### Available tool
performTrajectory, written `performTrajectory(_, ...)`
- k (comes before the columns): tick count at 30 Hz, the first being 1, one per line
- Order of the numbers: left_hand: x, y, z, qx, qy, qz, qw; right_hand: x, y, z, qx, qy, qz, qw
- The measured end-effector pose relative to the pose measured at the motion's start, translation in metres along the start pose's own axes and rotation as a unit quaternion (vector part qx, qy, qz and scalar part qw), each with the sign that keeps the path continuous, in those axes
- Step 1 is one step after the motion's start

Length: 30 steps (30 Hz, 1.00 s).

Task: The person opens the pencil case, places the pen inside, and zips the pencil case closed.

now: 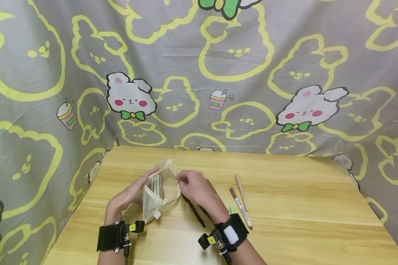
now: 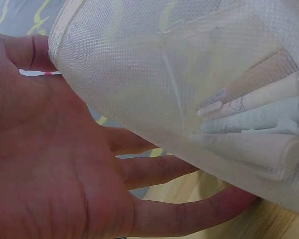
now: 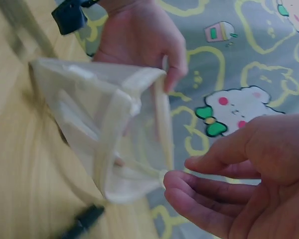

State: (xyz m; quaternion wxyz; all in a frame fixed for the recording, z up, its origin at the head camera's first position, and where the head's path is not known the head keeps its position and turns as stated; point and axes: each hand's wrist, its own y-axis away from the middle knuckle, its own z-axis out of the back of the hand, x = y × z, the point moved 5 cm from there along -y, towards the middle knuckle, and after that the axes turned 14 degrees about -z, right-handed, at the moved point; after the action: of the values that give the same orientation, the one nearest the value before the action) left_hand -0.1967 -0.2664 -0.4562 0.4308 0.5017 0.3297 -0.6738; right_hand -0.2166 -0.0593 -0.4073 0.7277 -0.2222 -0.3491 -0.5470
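A pale mesh zip pouch (image 1: 149, 206) stands over the table with its mouth spread, several pens (image 1: 157, 186) inside. My left hand (image 1: 127, 195) holds its left side; in the left wrist view the thumb lies at the pouch's edge and the other fingers (image 2: 189, 214) reach behind the mesh. Up at the right rim, my right hand (image 1: 199, 189) has thumb and fingertips (image 3: 174, 181) close together, pinching at the rim. Through the mesh, pale pen barrels (image 2: 259, 119) show in the left wrist view. A small ring (image 1: 173, 166) hangs at the pouch's far end.
A black pen (image 1: 194, 211) lies between the pouch and my right forearm. To the right lie a brown-capped marker (image 1: 241, 209) and a beige pen (image 1: 241, 193). Another pen (image 1: 213, 187) and a green tip (image 1: 232, 210) are partly hidden by the forearm. A patterned curtain (image 1: 185, 92) surrounds the table.
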Motion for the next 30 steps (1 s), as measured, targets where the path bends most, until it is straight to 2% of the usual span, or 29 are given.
performTrajectory(5, 0.003, 0.001, 0.002, -0.004, -0.001, 0.003, 1.0, -0.012, 0.012, 0.027, -0.008, -0.004, 0.012, 1.0)
performTrajectory(12, 0.005, -0.001, 0.002, -0.017, 0.0, 0.014, 0.9998, -0.031, 0.031, 0.079, -0.09, 0.003, 0.004, 0.996)
performTrajectory(17, 0.003, -0.003, 0.001, -0.014, -0.004, 0.007, 0.9999, -0.051, 0.042, 0.106, -0.123, 0.01, 0.007, 0.992)
performTrajectory(24, 0.002, -0.002, 0.001, -0.018, -0.003, 0.008, 0.9998, -0.089, 0.046, 0.121, -0.18, -0.004, 0.013, 0.984)
performTrajectory(30, 0.002, -0.001, 0.002, -0.016, 0.0, 0.005, 0.9999, -0.103, 0.042, 0.124, -0.236, -0.018, 0.03, 0.971)
